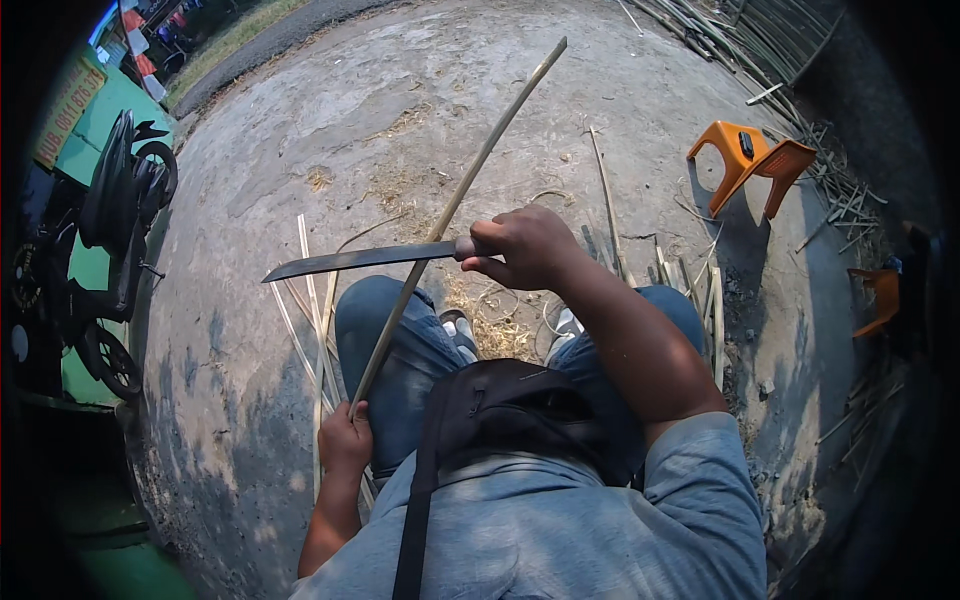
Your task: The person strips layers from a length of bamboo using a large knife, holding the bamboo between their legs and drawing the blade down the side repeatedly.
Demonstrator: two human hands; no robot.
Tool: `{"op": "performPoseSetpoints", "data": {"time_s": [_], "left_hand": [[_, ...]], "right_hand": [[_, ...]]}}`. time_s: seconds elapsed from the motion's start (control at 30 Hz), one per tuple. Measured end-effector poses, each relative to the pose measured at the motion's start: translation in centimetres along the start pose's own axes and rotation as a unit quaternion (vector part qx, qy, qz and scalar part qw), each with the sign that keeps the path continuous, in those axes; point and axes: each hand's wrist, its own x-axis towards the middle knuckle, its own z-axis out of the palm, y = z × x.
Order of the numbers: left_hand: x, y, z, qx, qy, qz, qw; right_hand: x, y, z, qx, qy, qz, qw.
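My left hand, beside my left thigh, is closed around the lower end of a long bamboo strip. The strip slants up and away to the right, its far end in the air. My right hand grips the handle of a machete above my right knee. Its long dark blade points left and crosses the bamboo strip, over my left knee. Whether the edge touches the strip or only passes over it, I cannot tell. My right fingers hide most of the handle.
More pale bamboo strips lean beside my left leg, others by my right. Shavings litter the concrete between my feet. An orange plastic stool stands far right, near heaped bamboo. A motorcycle is parked at left.
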Motion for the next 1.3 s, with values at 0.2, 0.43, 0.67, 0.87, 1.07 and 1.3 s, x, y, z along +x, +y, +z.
{"op": "performPoseSetpoints", "data": {"time_s": [0.2, 0.43, 0.67, 0.87, 1.07, 1.3], "left_hand": [[0.1, 1.1, -1.1, 0.008, -0.01, -0.005, 1.0], [0.1, 0.7, -0.8, 0.003, -0.026, -0.011, 1.0], [0.4, 0.1, -0.2, -0.005, -0.019, 0.008, 1.0], [0.4, 0.3, -0.2, -0.02, -0.025, -0.003, 0.999], [0.7, 0.2, -0.9, -0.01, -0.053, -0.004, 0.999], [0.7, -0.1, -0.5, -0.024, -0.047, -0.003, 0.999]], "right_hand": [[-0.9, 3.8, 0.6, 0.001, 0.076, 0.124, 0.989], [-1.0, 3.0, 1.1, 0.005, 0.081, 0.096, 0.992], [-0.1, 1.6, 1.7, -0.029, 0.017, -0.049, 0.998], [-0.2, 6.0, 1.6, 0.024, 0.111, 0.042, 0.993], [-1.0, 6.2, 1.9, -0.004, 0.117, 0.132, 0.984], [-0.2, 1.9, 2.1, 0.011, -0.003, -0.006, 1.0]]}}
